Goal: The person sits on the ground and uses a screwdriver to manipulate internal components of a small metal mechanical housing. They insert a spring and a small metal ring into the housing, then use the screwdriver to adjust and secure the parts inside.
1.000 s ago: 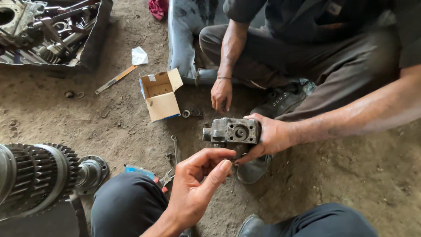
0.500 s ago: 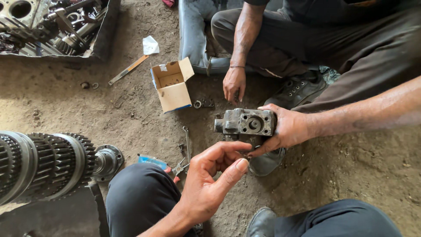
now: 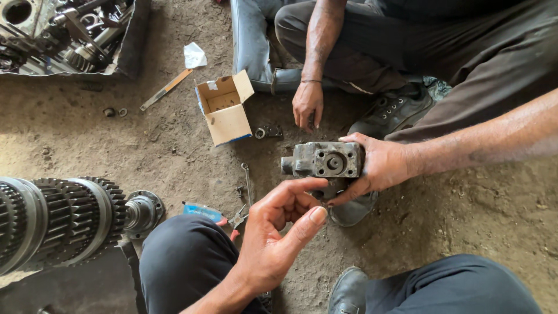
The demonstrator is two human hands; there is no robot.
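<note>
1. The other person across the ground shows only as trousers, a shoe, a forearm and a hand [image 3: 307, 103]; everything above is cut off by the frame's top edge.
2. The gear shaft [image 3: 64, 221] runs off the left edge, and the tray of metal parts [image 3: 131, 55] is clipped at the top left corner. What lies in the tray is too jumbled to tell apart.
3. The small tools beside the wearer's knee, near the pliers [image 3: 235, 221], are partly hidden by it.
4. The ground is bare, packed dirt, stained dark. An open cardboard box [image 3: 225, 110] lies on it, with a flat stick [image 3: 165, 89] and a scrap of paper [image 3: 194, 56] near.
5. The right hand [image 3: 381, 166] grips the metal block [image 3: 325, 160] at its right end, fingers wrapped round it, holding it above the ground at the middle of the view.
6. The left hand [image 3: 279, 232] sits just below the block, palm up, fingers curled loosely and apart, thumb stretched out; whether a fingertip touches the block cannot be told. It holds nothing.
</note>
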